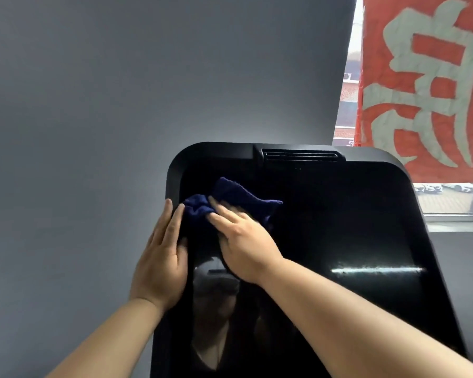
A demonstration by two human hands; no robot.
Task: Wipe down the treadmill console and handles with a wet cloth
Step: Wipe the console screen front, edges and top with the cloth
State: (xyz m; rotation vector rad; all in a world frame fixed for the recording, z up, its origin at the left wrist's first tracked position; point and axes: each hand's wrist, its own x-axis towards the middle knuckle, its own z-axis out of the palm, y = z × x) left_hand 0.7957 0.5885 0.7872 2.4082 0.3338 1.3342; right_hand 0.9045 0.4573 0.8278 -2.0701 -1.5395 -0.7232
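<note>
The treadmill console (339, 227) is a large glossy black screen with rounded corners and a vent slot along its top edge. A dark blue cloth (238, 197) lies crumpled on the screen's upper left part. My right hand (241, 238) presses on the cloth with straight fingers, slightly blurred. My left hand (161, 257) rests flat along the console's left edge, its fingertips touching the cloth's left end. The treadmill handles are out of view.
A plain grey wall (120, 91) fills the left and top. At the right, a window (448, 200) with a red banner (426, 77) bearing pale characters hangs behind the console. A bright streak reflects on the screen's right side.
</note>
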